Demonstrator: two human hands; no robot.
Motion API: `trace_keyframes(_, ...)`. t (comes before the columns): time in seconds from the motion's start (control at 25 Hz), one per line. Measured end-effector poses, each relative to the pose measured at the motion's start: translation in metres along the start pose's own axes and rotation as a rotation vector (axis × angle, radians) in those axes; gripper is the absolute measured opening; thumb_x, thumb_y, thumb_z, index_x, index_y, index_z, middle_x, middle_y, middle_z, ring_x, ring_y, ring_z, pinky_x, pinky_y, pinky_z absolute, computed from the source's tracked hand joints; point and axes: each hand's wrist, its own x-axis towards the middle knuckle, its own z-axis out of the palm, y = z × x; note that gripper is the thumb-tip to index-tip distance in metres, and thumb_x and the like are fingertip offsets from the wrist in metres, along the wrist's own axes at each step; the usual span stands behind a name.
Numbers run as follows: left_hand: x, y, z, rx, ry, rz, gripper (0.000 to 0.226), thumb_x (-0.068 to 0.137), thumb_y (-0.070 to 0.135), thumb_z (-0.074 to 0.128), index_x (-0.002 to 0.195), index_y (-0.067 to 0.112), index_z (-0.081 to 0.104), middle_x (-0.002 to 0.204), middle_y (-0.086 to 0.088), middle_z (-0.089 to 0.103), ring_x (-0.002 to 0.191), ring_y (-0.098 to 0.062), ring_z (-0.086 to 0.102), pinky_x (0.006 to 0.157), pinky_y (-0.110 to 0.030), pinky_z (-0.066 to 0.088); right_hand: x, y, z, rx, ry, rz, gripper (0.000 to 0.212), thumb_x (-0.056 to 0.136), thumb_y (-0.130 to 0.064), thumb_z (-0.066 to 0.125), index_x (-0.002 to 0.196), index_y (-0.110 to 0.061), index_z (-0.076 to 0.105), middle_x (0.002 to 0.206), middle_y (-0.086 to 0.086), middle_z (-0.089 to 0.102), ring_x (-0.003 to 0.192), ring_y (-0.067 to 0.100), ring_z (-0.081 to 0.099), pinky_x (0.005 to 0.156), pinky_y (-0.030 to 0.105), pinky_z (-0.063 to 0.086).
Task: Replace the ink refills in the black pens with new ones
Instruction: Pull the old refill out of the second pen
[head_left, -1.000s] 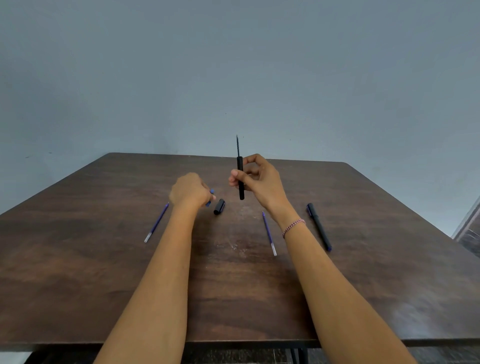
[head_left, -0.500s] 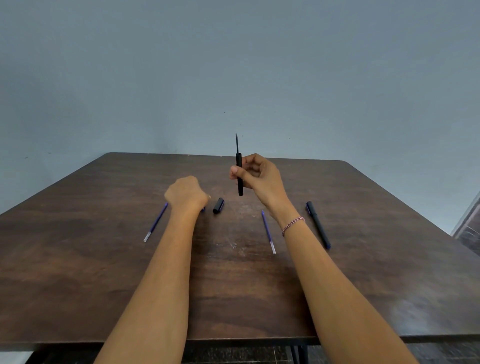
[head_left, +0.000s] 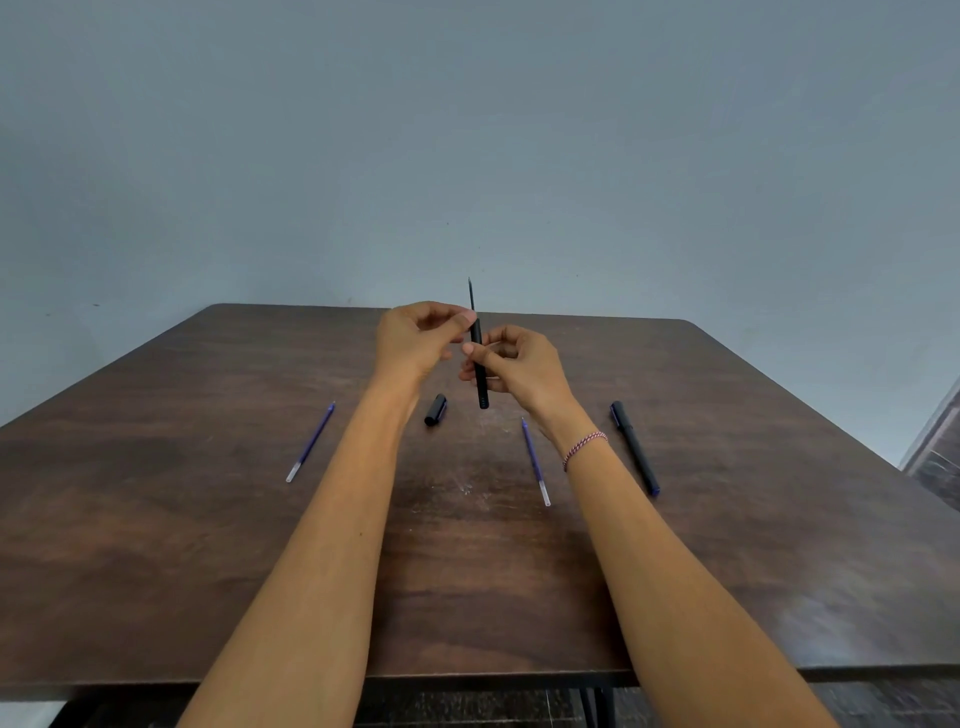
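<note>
My right hand (head_left: 519, 361) grips an uncapped black pen (head_left: 479, 364) upright above the table, tip pointing up. My left hand (head_left: 418, 338) has its fingertips pinching the pen's upper part, just below the thin tip. A black pen cap (head_left: 435, 410) lies on the table under my hands. One blue refill (head_left: 310, 442) lies to the left, another blue refill (head_left: 535, 462) lies just left of my right wrist. A second capped black pen (head_left: 635, 448) lies to the right.
The dark wooden table (head_left: 208, 519) reaches to a plain grey wall. Its front edge runs under my forearms. A dark piece of furniture (head_left: 935, 457) shows at the right border.
My left hand rose from the table near the cap and moved right to the pen's upper part. My right hand stayed holding the pen upright.
</note>
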Motion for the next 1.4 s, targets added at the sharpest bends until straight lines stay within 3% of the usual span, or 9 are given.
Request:
trace_keyframes(0.36,0.001,-0.003,-0.001,-0.038,0.046,-0.112,0.008,0.079,0.021,0.072,0.079,0.015,0.066,0.075,0.003,0.066,0.067,-0.006,0.063,0.062,-0.024,0.050,-0.002,0.002,0.001,-0.108,-0.053,-0.039,0.014,0.084,-0.014,0.071,0.092,-0.006,0.061,0.075,0.011,0.070,0.073,0.022,0.071,0.076,0.033,0.060)
trace_keyframes(0.6,0.003,-0.004,-0.005,-0.077,0.168,-0.035,0.006,0.085,0.020,0.066,0.079,0.020,0.064,0.074,0.005,0.066,0.065,-0.003,0.063,0.059,-0.018,0.046,-0.006,-0.002,0.002,-0.096,-0.195,0.083,0.017,0.085,-0.013,0.069,0.097,-0.004,0.060,0.075,0.012,0.069,0.062,0.013,0.069,0.060,0.020,0.055)
trace_keyframes(0.84,0.009,-0.013,-0.014,-0.115,0.290,0.000,0.009,0.085,0.021,0.066,0.077,0.022,0.063,0.073,0.005,0.066,0.065,-0.003,0.063,0.056,-0.019,0.047,-0.008,-0.001,0.000,-0.226,-0.336,0.205,0.025,0.086,-0.022,0.069,0.100,-0.003,0.063,0.079,0.010,0.071,0.067,0.016,0.071,0.058,0.019,0.055)
trace_keyframes(1.04,0.016,-0.022,-0.020,-0.128,0.451,0.034,0.006,0.085,0.018,0.066,0.080,0.020,0.065,0.071,0.005,0.066,0.066,-0.007,0.065,0.064,-0.024,0.053,-0.003,0.005,-0.004,-0.323,-0.385,0.312,0.022,0.085,-0.028,0.069,0.095,-0.008,0.065,0.077,0.007,0.071,0.065,0.012,0.070,0.055,0.017,0.053)
trace_keyframes(1.2,0.016,-0.026,-0.018,-0.219,0.528,0.000,0.002,0.086,0.015,0.065,0.084,0.017,0.065,0.072,0.005,0.064,0.064,-0.006,0.062,0.057,-0.019,0.050,-0.001,0.007,-0.008,-0.321,-0.361,0.308,0.018,0.085,-0.028,0.069,0.089,-0.012,0.064,0.075,0.005,0.071,0.065,0.012,0.069,0.057,0.017,0.053)
trace_keyframes(1.4,0.018,-0.025,-0.024,-0.108,0.547,-0.056,0.003,0.087,0.017,0.064,0.086,0.014,0.065,0.073,0.003,0.064,0.066,-0.007,0.062,0.070,-0.029,0.057,0.000,0.006,-0.005,-0.207,-0.166,0.243,0.034,0.084,-0.021,0.071,0.108,0.001,0.060,0.078,0.009,0.069,0.055,0.009,0.068,0.054,0.017,0.054)
